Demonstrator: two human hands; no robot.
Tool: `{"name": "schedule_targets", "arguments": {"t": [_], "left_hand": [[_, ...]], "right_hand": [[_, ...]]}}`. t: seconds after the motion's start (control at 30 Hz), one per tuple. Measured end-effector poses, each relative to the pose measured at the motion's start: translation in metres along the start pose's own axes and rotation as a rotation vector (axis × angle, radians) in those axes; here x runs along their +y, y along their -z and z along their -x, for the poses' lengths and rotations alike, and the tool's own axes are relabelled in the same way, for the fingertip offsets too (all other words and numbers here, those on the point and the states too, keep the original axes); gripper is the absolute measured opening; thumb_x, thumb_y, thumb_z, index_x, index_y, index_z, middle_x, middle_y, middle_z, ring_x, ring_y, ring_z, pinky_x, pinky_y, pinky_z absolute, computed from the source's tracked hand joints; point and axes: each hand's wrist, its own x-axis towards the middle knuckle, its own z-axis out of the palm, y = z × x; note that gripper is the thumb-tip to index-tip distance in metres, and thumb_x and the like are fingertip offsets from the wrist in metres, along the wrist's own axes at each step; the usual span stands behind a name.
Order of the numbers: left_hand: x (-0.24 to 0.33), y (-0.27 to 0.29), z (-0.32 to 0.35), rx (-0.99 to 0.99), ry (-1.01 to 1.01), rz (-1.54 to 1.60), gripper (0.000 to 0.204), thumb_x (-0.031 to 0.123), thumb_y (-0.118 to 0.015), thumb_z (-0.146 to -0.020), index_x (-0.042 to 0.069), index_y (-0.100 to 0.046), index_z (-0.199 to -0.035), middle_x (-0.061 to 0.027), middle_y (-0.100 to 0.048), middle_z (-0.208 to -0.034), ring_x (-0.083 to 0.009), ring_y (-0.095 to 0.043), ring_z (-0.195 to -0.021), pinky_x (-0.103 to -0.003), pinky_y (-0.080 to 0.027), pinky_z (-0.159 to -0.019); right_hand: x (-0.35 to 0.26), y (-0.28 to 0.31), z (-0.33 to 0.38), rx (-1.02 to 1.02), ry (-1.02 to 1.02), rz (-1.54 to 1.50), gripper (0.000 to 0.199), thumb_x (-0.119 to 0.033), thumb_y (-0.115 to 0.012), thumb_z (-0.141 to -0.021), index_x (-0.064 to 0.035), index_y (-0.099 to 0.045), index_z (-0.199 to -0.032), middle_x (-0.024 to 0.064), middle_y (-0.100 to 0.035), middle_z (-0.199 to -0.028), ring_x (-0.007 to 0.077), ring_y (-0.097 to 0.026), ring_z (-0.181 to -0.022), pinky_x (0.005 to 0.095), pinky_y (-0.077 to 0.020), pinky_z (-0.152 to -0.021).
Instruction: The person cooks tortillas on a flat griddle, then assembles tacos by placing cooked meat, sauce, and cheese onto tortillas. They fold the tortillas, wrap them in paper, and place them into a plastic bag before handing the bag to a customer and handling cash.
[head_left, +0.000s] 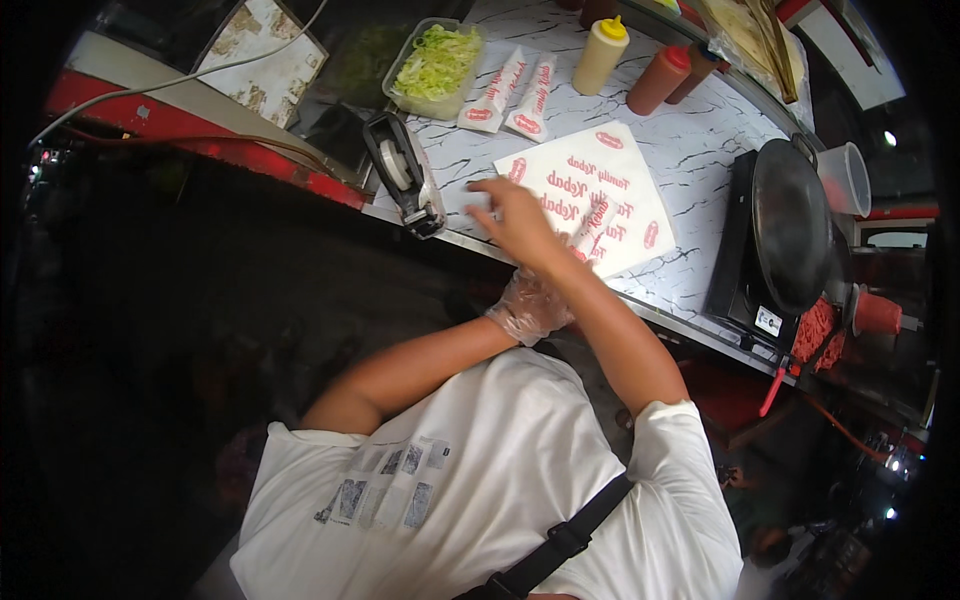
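Note:
My right hand reaches across to the left, bare, with thumb and fingers apart and nothing between them. Just left of its fingertips stands a black tape dispenser with a roll of tape, at the counter's front edge. My left hand, in a clear plastic glove, is beneath my right forearm; its fingers are hidden there. Close by, a paper-wrapped roll with red print lies on a stack of white printed wrapping sheets. Whether the left hand touches that roll cannot be seen.
Two finished wrapped rolls lie beside a tub of shredded lettuce. A yellow-capped sauce bottle and a red sauce bottle stand farther back. On the right, a black round pan tilts on a burner near red shredded food.

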Motion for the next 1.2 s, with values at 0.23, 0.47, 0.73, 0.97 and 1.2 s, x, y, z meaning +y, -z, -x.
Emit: {"name": "schedule_targets", "arguments": {"t": [0.23, 0.47, 0.73, 0.97, 1.2], "left_hand": [[-0.001, -0.019, 0.003, 0.036, 0.04, -0.039, 0.071, 0.058, -0.041, -0.096, 0.021, -0.036, -0.156, -0.0323, -0.021, -0.16, -0.0536, -0.014, -0.149, -0.076, -0.011, -0.11], [0.002, -0.009, 0.0, -0.075, 0.054, 0.019, 0.086, 0.064, -0.056, -0.086, 0.019, -0.035, -0.156, -0.0316, -0.013, -0.162, -0.0541, -0.006, -0.15, -0.077, -0.002, -0.111], [-0.003, -0.027, -0.004, -0.051, 0.125, 0.436, 0.082, 0.056, -0.061, -0.087, 0.013, -0.039, -0.154, -0.0328, -0.016, -0.16, -0.0551, -0.01, -0.148, -0.077, -0.008, -0.11], [0.009, 0.006, -0.007, -0.187, 0.066, -0.045, 0.088, 0.058, -0.062, -0.086, 0.009, -0.036, -0.155, -0.0344, -0.019, -0.158, -0.0555, -0.009, -0.148, -0.078, -0.01, -0.109], [0.013, 0.011, -0.01, -0.213, 0.064, -0.1, 0.088, 0.058, -0.062, -0.087, 0.011, -0.034, -0.156, -0.0365, -0.017, -0.157, -0.057, -0.008, -0.147, -0.078, -0.011, -0.108]], "right_hand": [[-0.038, -0.069, -0.039, -0.182, -0.553, -0.623, 0.019, -0.02, -0.076, -0.086, -0.003, -0.077, -0.095, 0.0151, -0.069, -0.081, 0.0266, -0.065, -0.07, 0.0355, -0.0524, -0.07], [-0.024, -0.088, 0.013, 0.066, -0.205, -0.219, 0.011, -0.008, -0.078, -0.08, -0.0014, -0.074, -0.088, 0.0108, -0.059, -0.087, 0.0249, -0.062, -0.081, 0.0366, -0.0514, -0.075], [0.022, 0.015, 0.068, 0.295, -0.339, -0.139, 0.01, -0.007, -0.077, -0.081, -0.0002, -0.075, -0.088, 0.01, -0.058, -0.08, 0.0218, -0.058, -0.073, 0.0338, -0.0478, -0.067], [0.067, 0.05, 0.117, 0.565, -0.543, -0.11, 0.019, -0.008, -0.082, -0.076, -0.0014, -0.074, -0.093, 0.0044, -0.051, -0.071, 0.0155, -0.048, -0.062, 0.031, -0.0423, -0.059], [0.082, 0.07, 0.104, 0.533, -0.567, -0.315, 0.038, -0.005, -0.079, -0.078, -0.0027, -0.066, -0.114, -0.0044, -0.042, -0.066, 0.0082, -0.042, -0.06, 0.0257, -0.0366, -0.055]]}}
